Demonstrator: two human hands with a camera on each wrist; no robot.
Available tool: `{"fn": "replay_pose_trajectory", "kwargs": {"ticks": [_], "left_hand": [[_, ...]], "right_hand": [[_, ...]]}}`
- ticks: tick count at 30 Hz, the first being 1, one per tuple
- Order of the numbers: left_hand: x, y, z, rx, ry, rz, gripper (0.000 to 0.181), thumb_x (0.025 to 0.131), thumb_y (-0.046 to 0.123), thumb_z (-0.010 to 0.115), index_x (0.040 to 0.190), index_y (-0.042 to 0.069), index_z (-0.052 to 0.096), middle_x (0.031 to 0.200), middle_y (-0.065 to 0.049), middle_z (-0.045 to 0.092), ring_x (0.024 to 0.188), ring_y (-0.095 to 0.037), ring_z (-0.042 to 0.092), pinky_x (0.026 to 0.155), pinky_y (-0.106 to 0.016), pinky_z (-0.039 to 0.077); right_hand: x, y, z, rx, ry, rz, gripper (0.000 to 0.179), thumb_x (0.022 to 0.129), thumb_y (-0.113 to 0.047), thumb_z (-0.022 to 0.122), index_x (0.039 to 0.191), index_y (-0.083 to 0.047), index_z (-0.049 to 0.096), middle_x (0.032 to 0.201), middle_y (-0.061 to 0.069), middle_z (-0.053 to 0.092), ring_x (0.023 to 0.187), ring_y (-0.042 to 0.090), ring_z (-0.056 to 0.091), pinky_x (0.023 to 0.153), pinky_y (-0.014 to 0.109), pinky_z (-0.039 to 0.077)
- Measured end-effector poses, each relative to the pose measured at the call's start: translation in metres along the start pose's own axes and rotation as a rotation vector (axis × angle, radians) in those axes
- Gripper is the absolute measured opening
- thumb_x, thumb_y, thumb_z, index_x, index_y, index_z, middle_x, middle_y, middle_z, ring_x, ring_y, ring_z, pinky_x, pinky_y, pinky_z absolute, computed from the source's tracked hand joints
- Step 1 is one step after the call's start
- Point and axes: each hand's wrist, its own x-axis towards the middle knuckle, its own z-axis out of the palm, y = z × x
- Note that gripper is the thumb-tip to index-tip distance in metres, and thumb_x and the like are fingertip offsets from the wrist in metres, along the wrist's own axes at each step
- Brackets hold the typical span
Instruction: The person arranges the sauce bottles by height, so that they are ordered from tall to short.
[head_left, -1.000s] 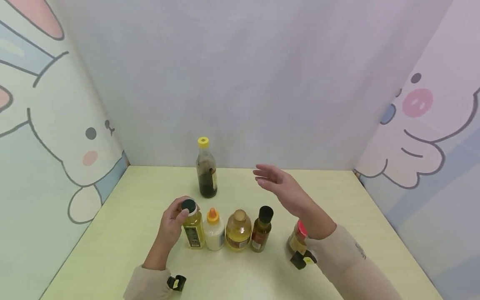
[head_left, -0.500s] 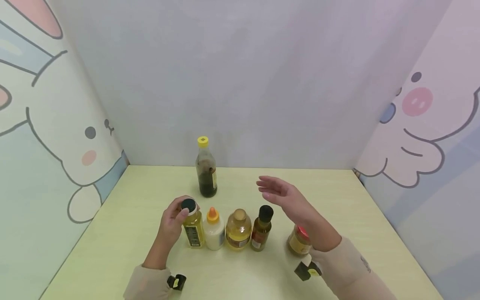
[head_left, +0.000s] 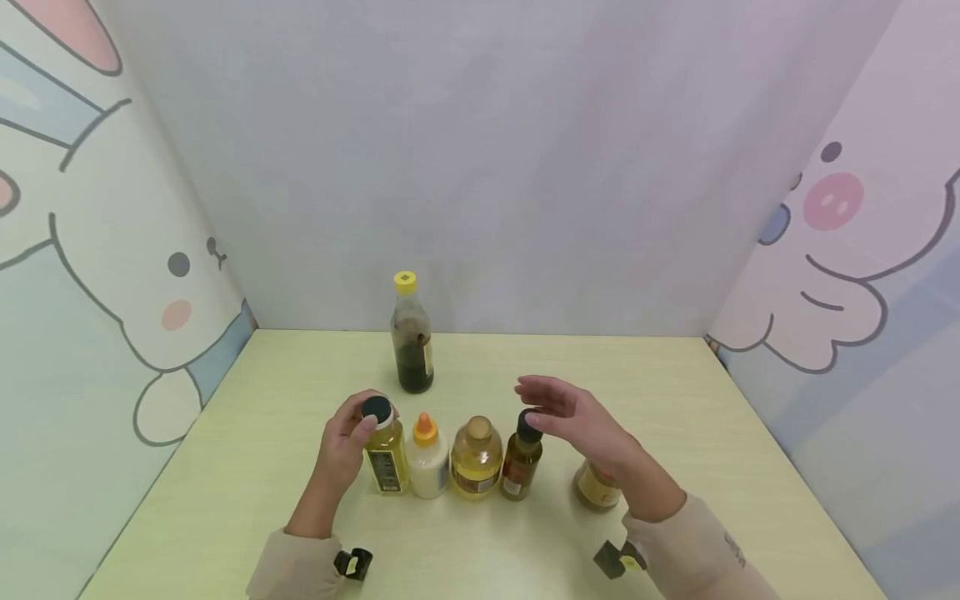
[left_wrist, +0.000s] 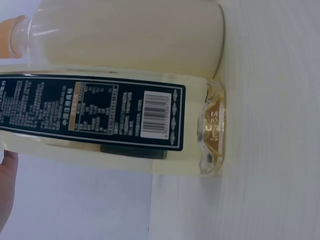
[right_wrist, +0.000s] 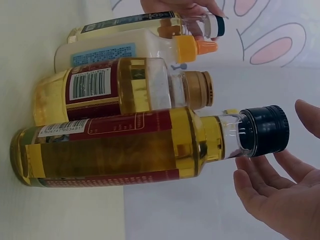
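Observation:
My left hand (head_left: pixel 347 442) holds a square clear bottle of yellow liquid (head_left: pixel 387 467) at its neck, just under the dark cap. That bottle stands upright; its barcode label fills much of the left wrist view. Beside it in a row stand a white squeeze bottle (head_left: pixel 429 467) with an orange nozzle, a round bottle of yellow liquid (head_left: pixel 477 471) with a tan cap, and a slim bottle of amber liquid (right_wrist: pixel 115 150) with a black cap. Around that black cap hovers my right hand (head_left: pixel 581 421), its fingers loosely bent. In the right wrist view a gap shows between thumb and cap.
Behind the row stands a tall bottle of dark liquid (head_left: pixel 413 350) with a yellow cap. A jar (head_left: pixel 597 487) is partly hidden under my right forearm. A grey wall (head_left: pixel 480 167) closes off the back of the pale table (head_left: pixel 285 375), with cartoon-printed side walls.
My right hand has come down and toward me, from above the table behind the row to the black cap of the slim bottle. My left hand and the bottles have stayed put.

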Motion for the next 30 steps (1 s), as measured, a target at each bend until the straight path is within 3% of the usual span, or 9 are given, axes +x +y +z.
{"fn": "replay_pose_trajectory", "kwargs": {"ticks": [12, 23, 30], "left_hand": [[0.000, 0.000, 0.000, 0.012, 0.003, -0.003, 0.019, 0.101, 0.000, 0.044, 0.115, -0.010, 0.052, 0.097, -0.006, 0.065, 0.092, -0.011, 0.059, 0.081, -0.020, 0.046], [-0.001, 0.001, 0.001, 0.011, 0.014, -0.024, 0.019, 0.099, -0.005, 0.043, 0.116, -0.008, 0.052, 0.098, -0.002, 0.065, 0.093, -0.010, 0.059, 0.082, -0.019, 0.046], [-0.003, 0.005, 0.001, 0.003, 0.007, -0.058, 0.023, 0.101, -0.003, 0.042, 0.121, 0.000, 0.055, 0.101, 0.002, 0.065, 0.097, -0.008, 0.059, 0.085, -0.019, 0.046]], "right_hand": [[-0.008, 0.015, 0.000, 0.072, -0.049, -0.019, 0.056, 0.094, -0.015, 0.067, 0.141, 0.003, 0.044, 0.140, 0.020, 0.049, 0.126, 0.028, 0.048, 0.098, 0.030, 0.044], [-0.008, 0.025, 0.000, 0.088, -0.087, -0.042, 0.047, 0.094, -0.013, 0.066, 0.134, 0.005, 0.049, 0.129, 0.019, 0.056, 0.117, 0.027, 0.056, 0.091, 0.032, 0.049], [-0.008, 0.028, 0.002, 0.073, -0.068, -0.072, 0.043, 0.094, -0.012, 0.066, 0.131, 0.004, 0.052, 0.126, 0.020, 0.057, 0.113, 0.030, 0.057, 0.090, 0.033, 0.051]]}}
